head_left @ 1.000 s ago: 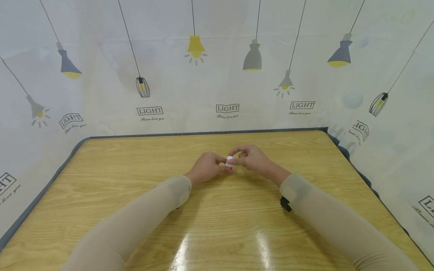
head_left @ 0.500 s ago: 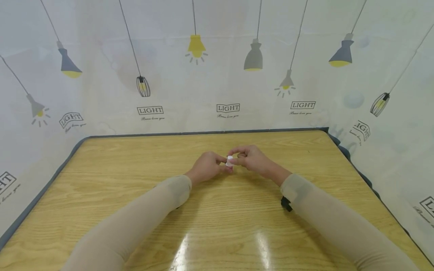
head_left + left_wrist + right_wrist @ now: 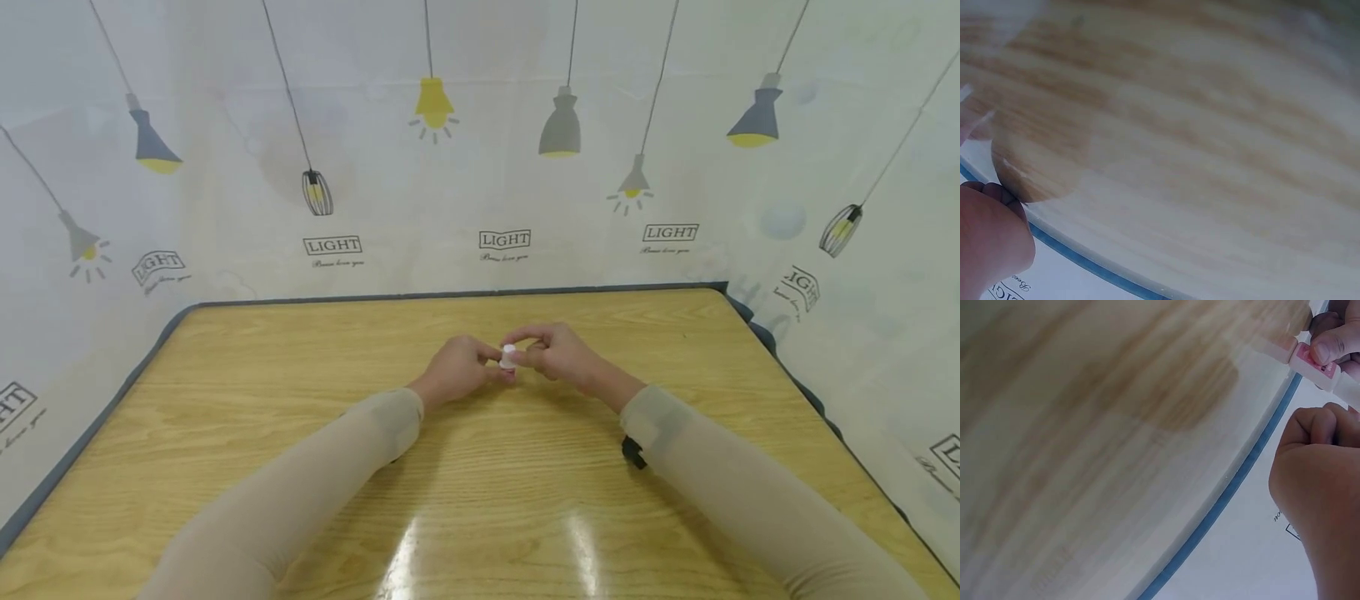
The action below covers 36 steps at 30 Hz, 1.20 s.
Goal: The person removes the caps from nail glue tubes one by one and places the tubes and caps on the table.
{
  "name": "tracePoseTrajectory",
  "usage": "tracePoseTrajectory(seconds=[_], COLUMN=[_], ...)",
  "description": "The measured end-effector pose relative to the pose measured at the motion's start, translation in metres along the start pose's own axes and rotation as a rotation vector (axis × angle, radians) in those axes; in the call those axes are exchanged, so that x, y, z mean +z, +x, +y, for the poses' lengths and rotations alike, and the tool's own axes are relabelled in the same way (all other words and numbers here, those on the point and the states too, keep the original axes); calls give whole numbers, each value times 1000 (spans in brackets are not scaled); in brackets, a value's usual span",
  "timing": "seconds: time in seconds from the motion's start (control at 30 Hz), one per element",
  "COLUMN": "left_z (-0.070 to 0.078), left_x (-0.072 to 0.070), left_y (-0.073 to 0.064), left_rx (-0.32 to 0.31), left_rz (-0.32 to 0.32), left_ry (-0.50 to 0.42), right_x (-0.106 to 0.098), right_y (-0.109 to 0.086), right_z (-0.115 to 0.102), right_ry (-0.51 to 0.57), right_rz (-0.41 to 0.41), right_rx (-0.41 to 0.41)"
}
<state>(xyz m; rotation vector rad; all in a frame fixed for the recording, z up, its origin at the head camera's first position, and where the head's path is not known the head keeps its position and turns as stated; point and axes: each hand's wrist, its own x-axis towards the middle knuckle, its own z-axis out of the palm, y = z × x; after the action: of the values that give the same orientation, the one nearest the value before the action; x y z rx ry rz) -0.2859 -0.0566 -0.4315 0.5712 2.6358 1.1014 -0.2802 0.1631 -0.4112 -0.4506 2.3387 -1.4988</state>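
Toward the far side of the table, a small white bottle (image 3: 1327,376) with a pink label stands upright between both hands. My left hand (image 3: 457,368) grips its body low down, the thumb pressing the label in the right wrist view. At the bottle's top is a white cap (image 3: 508,353). My right hand (image 3: 561,355) pinches this cap between thumb and index finger, its other fingers curled in. In the left wrist view only part of the left hand (image 3: 994,234) shows, at the lower left edge, and the bottle's body is out of sight there.
The glossy wood-grain table (image 3: 480,483) has a dark blue edge strip and reflects the hands. Behind and beside it hangs a pale backdrop (image 3: 420,208) printed with lamps and lettering. A black strap piece (image 3: 633,452) shows under the right sleeve.
Only a slight shift of the right hand's fingers at the cap is visible. The left hand and the bottle stay in the same place.
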Motion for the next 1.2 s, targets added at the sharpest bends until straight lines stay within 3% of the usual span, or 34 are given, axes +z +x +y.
tracePoseTrajectory(seconds=[0.53, 0.97, 1.2], left_z=[-1, -2, -1], left_x=[-1, 0, 0], left_y=[1, 1, 1], left_rx=[-29, -21, -25], left_rz=[-8, -11, -7], left_ry=[-8, -22, -23], right_x=[4, 3, 4], right_y=[2, 0, 1], right_z=[-1, 1, 2], right_ry=[8, -25, 12], right_rz=[80, 74, 76], right_rx=[51, -44, -46])
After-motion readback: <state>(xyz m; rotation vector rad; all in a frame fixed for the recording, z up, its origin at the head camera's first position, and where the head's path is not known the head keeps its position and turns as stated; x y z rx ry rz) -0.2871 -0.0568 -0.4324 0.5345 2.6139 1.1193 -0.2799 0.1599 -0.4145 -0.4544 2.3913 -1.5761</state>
